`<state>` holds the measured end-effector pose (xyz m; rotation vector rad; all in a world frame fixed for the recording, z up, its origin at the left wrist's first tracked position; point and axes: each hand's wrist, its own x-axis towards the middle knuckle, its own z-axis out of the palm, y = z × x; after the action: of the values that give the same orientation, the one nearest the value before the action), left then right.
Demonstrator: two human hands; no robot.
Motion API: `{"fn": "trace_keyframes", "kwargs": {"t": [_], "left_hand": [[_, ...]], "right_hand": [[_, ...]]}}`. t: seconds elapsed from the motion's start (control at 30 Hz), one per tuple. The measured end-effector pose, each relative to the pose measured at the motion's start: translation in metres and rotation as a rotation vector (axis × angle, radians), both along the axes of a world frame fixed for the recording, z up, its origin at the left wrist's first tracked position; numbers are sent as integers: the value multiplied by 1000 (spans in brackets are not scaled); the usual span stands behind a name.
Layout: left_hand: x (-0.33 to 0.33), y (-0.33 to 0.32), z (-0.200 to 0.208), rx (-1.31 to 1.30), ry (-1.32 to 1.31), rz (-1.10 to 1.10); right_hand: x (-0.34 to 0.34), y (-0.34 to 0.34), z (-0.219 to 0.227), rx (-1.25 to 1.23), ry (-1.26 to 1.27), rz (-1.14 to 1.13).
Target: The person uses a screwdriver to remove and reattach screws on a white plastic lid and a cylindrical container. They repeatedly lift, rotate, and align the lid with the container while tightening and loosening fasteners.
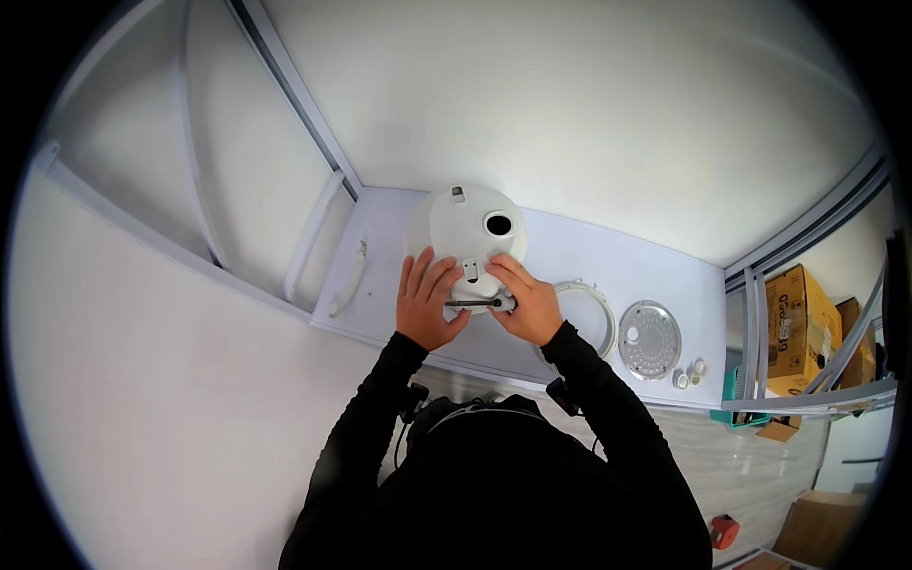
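Note:
A round white appliance shell [446, 223], like a cooker lid, sits on the white table against the back wall. An oval dark hole, a small square recess near its far edge and a small slotted white fitting show on its top. My left hand [427, 302] grips the shell's near left side, fingers laid over the top and thumb at the near edge. My right hand [532, 306] bends round the near right side, fingertips by the fitting. A thin dark rod with a grey end [475, 303] lies across the shell's near edge, its grey end within my right hand.
A curved white handle [350, 281] lies on the table [556, 249] at left. To the right are a white ring [611, 331], a perforated silver disc [650, 339] and small white caps [681, 380]. Metal frame posts flank the table; yellow cartons [803, 328] stand beyond.

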<state>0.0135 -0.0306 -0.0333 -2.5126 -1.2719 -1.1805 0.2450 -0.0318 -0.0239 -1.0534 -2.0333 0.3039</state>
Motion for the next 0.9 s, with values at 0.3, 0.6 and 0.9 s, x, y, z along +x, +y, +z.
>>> {"fn": "trace_keyframes", "kwargs": {"t": [0.3,0.6,0.9], "left_hand": [[-1,2,0,30,-50,25],[-1,13,3,21,-29,31],[12,22,22,-34,47,60]], "right_hand": [[-11,3,-3,39,33,-3],[-6,14,8,-9,-58,-22],[-10,14,11,-30,-116,-76]]}}
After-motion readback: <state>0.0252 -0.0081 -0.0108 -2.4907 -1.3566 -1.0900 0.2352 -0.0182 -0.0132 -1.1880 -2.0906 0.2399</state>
